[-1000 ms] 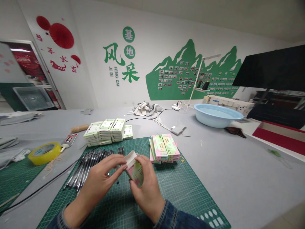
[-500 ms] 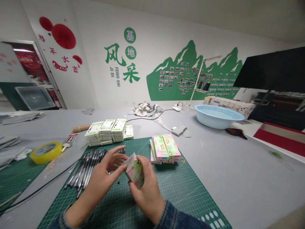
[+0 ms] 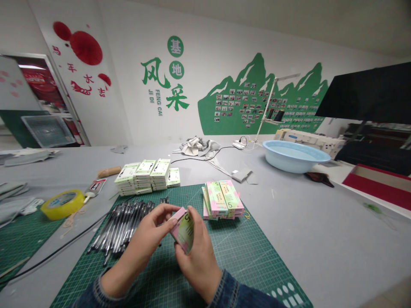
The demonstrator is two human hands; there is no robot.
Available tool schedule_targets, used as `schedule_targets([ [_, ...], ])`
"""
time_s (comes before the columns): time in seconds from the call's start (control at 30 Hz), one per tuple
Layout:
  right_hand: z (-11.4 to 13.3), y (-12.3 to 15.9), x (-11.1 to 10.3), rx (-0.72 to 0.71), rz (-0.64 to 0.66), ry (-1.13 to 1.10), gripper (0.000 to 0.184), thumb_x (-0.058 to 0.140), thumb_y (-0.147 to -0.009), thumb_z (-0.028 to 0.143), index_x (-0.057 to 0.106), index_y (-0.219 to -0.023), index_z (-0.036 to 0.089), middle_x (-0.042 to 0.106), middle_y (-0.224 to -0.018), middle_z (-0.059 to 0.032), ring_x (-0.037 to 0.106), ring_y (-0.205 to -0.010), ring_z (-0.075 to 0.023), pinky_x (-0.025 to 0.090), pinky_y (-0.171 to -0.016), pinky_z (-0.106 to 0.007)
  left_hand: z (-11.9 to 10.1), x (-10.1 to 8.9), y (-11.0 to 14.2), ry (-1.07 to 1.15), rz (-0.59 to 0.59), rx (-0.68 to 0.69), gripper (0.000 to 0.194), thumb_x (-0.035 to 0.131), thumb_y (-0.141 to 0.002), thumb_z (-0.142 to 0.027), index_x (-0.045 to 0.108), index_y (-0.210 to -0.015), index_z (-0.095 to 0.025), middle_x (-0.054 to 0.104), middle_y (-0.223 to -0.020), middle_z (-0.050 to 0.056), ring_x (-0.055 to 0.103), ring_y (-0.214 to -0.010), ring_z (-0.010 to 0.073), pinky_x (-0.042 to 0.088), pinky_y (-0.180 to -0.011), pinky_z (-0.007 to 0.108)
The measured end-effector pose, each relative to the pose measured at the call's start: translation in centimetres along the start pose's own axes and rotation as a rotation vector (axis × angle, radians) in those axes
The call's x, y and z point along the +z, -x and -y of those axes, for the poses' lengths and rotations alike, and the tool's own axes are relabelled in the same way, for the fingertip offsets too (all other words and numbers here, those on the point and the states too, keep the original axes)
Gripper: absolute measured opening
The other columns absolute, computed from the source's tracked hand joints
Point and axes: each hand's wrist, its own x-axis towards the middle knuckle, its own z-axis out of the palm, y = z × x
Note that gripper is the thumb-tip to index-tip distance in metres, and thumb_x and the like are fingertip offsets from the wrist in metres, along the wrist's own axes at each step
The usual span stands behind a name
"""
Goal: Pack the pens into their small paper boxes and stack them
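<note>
Holding a small pink and green box [image 3: 183, 229], the right hand [image 3: 197, 256] is curled around its near side, with the thumb up along the box's right edge. The box is kept tilted, just above the green mat [image 3: 224, 261]. The left hand [image 3: 147, 239] is bent too, and its fingertips [image 3: 169, 212] are pressed on the top end of the box, where the flap is seen shut. Both hands are closed on the same box, and blue sleeves are seen at the wrists.

Just left of the hands, a row of dark pens [image 3: 123, 224] is laid side by side on the mat. Behind the hands, a short stack of the same pink and green boxes [image 3: 221, 200] is set on the mat's far part. Farther back and to the left, white and green boxes [image 3: 144, 174] are piled at the mat's far edge. A roll of yellow tape [image 3: 62, 204] is placed well off to the left on the grey table [image 3: 321, 231], and a black cable [image 3: 58, 250] is run past it. A pale blue bowl [image 3: 293, 156] is set far back on the right.
</note>
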Motion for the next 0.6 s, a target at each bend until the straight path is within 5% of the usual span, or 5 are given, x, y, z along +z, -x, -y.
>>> schedule_targets([
  [0.23,-0.2,0.3,0.5,-0.069,0.008,0.046,0.086,0.055,-0.072,0.002,0.028,-0.152,0.016,0.051,-0.144,-0.0146,0.051,-0.134,-0.0266,0.044,-0.114,-0.045,-0.6,0.7,0.7,-0.361,-0.048,0.181,0.024,0.056,-0.093,-0.040,0.071,-0.091,-0.021,0.065,-0.088,0.004,0.062,-0.082,0.0199,0.048,-0.073,0.030],
  [0.37,-0.5,0.1,0.7,-0.066,-0.029,0.039,0.078,0.056,-0.077,0.005,0.032,-0.151,0.016,0.055,-0.142,-0.0148,0.055,-0.131,-0.0252,0.047,-0.111,-0.041,-0.1,1.5,1.4,-0.509,-0.104,0.347,0.024,0.054,-0.094,-0.034,0.072,-0.105,-0.022,0.062,-0.091,0.005,0.062,-0.087,0.0209,0.051,-0.081,0.034],
  [0.6,-0.3,-0.4,-0.4,-0.019,0.000,0.102,0.085,0.061,-0.075,0.007,0.028,-0.152,0.016,0.050,-0.147,-0.0154,0.051,-0.134,-0.0270,0.045,-0.113,-0.043,0.9,0.9,-0.1,-0.386,-0.060,0.187,0.032,0.059,-0.091,-0.044,0.072,-0.115,-0.028,0.069,-0.105,0.006,0.066,-0.086,0.0199,0.055,-0.076,0.031],
])
